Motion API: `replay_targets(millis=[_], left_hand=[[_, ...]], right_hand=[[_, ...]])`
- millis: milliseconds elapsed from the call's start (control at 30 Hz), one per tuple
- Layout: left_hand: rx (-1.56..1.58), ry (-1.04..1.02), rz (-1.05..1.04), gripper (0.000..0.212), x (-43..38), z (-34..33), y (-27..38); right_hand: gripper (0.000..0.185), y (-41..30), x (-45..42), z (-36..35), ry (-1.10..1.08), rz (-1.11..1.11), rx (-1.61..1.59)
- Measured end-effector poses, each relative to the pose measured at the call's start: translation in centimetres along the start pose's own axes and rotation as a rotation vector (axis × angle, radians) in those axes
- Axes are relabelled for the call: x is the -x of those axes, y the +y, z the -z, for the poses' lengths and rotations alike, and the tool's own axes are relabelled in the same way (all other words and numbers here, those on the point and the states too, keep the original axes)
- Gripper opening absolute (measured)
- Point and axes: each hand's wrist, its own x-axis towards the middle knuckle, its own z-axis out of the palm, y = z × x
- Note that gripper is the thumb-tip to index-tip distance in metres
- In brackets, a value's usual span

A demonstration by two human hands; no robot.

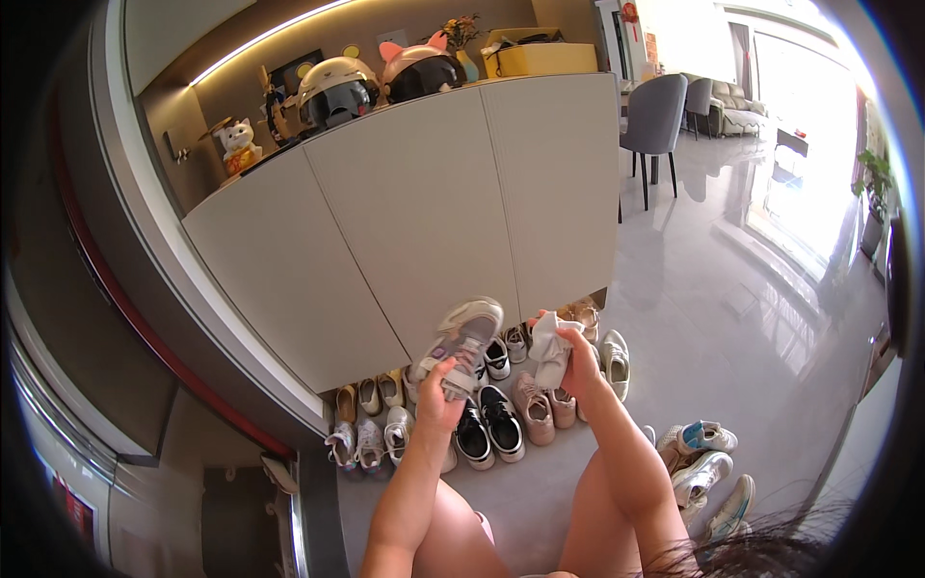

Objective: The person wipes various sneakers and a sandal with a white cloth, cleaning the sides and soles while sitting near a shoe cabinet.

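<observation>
My left hand [442,397] grips a grey and white sneaker [466,336] with pinkish laces by its heel end, its toe pointing up and away. A crumpled white cloth [553,350] is pinched in my right hand [580,361], apart from the sneaker. Both hands are raised over rows of shoes on the floor. Below and between them stand black and white sneakers [500,426] and a pair of pink sneakers [535,408]. My forearms and the held sneaker hide some of the shoes behind.
A pale shoe cabinet [412,217] rises ahead, with two helmets [338,90] and a yellow box [542,59] on top. More sneakers [701,473] lie piled to my right. At the left is the door threshold [318,506]. A grey chair [654,115] stands farther off.
</observation>
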Motion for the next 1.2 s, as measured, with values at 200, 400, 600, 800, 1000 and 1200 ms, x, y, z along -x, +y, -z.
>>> replay_targets(millis=[200, 400, 600, 800, 1000, 1200], left_hand=[[-0.163, 0.418, -0.045, 0.023, 0.2, 0.8, -0.9], [-0.122, 0.312, 0.001, 0.023, 0.1, 1.8, -1.3], [-0.194, 0.372, -0.054, 0.019, 0.2, 1.5, -0.6], [-0.273, 0.357, 0.021, 0.025, 0.8, 0.5, -1.3], [-0.368, 0.350, 0.052, 0.019, 1.4, 0.0, -1.2], [-0.328, 0.284, 0.251, 0.029, 1.1, 0.9, -2.8]], right_hand=[[0.040, -0.3, -0.3, 1.1, 0.145, -0.065, 0.075], [0.040, -0.3, -1.4, 6.2, 0.320, -0.127, 0.945], [0.077, -0.7, -1.7, 6.4, 0.421, -0.160, 1.148], [0.078, -0.3, -1.9, 7.6, 0.479, -0.126, 0.714], [0.076, -0.8, -1.3, 4.4, 0.458, -0.045, 0.451], [0.070, 1.3, 0.1, -0.5, -0.236, -0.097, 0.555]])
